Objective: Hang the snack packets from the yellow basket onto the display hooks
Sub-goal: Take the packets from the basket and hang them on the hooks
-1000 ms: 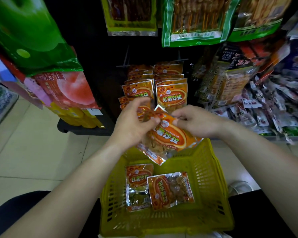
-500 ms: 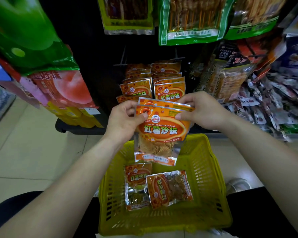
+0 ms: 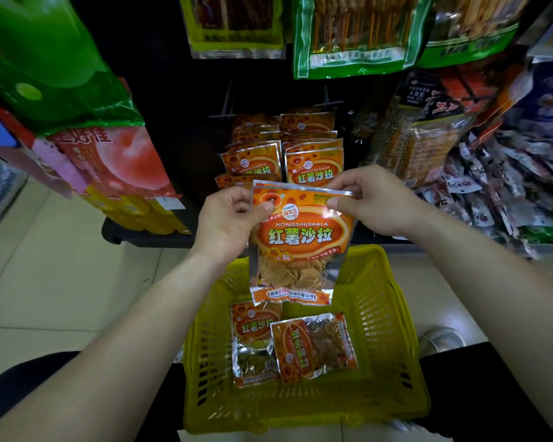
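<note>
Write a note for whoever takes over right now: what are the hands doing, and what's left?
Left grip pinches the held packet at its top left corner; right grip pinches its top right corner.
The packet hangs upright above the yellow basket, in front of the hung packets.
Done: two rows hung.
Left: hang this one, then the basket's left packet and right packet.
</note>
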The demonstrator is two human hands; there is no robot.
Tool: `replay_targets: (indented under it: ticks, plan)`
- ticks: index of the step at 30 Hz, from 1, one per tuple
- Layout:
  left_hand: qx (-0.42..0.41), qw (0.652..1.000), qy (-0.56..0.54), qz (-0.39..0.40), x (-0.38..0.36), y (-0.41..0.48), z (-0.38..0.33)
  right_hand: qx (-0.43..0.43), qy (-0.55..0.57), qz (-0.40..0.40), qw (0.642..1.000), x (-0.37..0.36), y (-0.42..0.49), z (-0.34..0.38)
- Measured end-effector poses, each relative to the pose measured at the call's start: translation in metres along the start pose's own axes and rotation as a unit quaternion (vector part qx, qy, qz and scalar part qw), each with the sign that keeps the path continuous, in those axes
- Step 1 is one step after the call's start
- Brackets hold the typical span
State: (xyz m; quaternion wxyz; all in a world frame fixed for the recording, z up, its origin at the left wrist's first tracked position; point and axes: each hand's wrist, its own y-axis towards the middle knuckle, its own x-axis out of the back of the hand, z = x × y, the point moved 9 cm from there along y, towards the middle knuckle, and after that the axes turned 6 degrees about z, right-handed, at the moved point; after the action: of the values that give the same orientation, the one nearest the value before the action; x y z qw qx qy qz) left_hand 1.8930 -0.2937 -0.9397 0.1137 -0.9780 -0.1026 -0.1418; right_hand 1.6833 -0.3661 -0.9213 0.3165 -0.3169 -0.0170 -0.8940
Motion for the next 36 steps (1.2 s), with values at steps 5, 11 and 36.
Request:
replay_targets:
  ticks: [5, 11, 36]
  plan:
    - [0.001, 1.0, 0.006, 0.002, -0.002, -0.002, -0.001, -0.005, -0.009, 0.016, 1.0, -0.002, 0.0, -0.002]
    - [-0.003, 1.0, 0.025, 0.0, -0.002, -0.001, 0.0, -0.012, -0.011, 0.025, 1.0, -0.004, 0.002, -0.007]
    - [-0.019, 0.998, 0.015, 0.059, -0.025, -0.003, 0.002, 0.029, -0.136, 0.019, 0.99, -0.022, 0.004, 0.021]
